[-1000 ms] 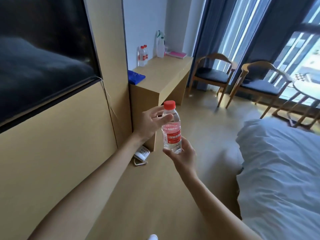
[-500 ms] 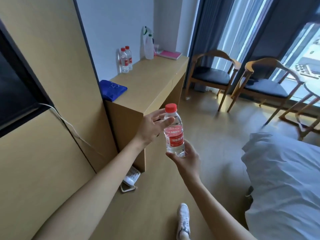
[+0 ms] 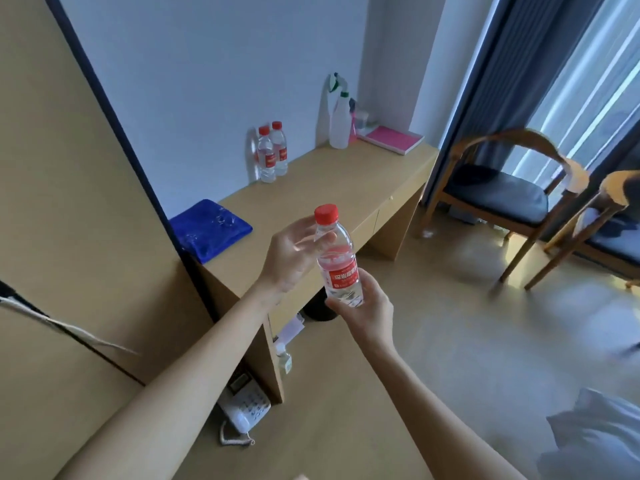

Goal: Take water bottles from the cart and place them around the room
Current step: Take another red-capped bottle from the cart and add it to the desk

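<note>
Compared with half a second ago, the view is sitting closer to the desk (image 3: 346, 188), and the white shoe is no longer showing on the floor. The right hand (image 3: 367, 306) is gripping the base of one water bottle (image 3: 337, 258), upright above the desk's near end; the left hand (image 3: 294, 254) is lying with relaxed fingers against its neck (as before). Two more bottles (image 3: 272, 152) are standing together by the wall. Also showing: one spray bottle (image 3: 339, 121), one pink book (image 3: 393, 138), one blue cloth (image 3: 209, 228), two chairs (image 3: 502, 195), one telephone (image 3: 244, 408).
</note>
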